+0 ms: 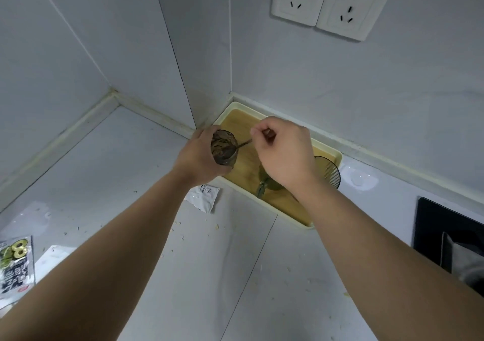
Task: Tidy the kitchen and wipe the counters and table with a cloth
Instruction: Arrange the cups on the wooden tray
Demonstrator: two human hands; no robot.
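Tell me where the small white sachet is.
Head view, just left of centre: the white sachet lies on the counter beside the cream tray's near edge, below the left hand.

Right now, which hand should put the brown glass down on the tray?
Probably the left. The left hand grips the glass over the tray's end, while the right hand is busy pinching the thin stick poking into it.

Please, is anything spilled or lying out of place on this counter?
Yes. Small crumbs are scattered over the counter, so it looks unwiped. A white sachet lies loose beside the tray, and a printed snack packet lies at the counter's left edge; both look like litter.
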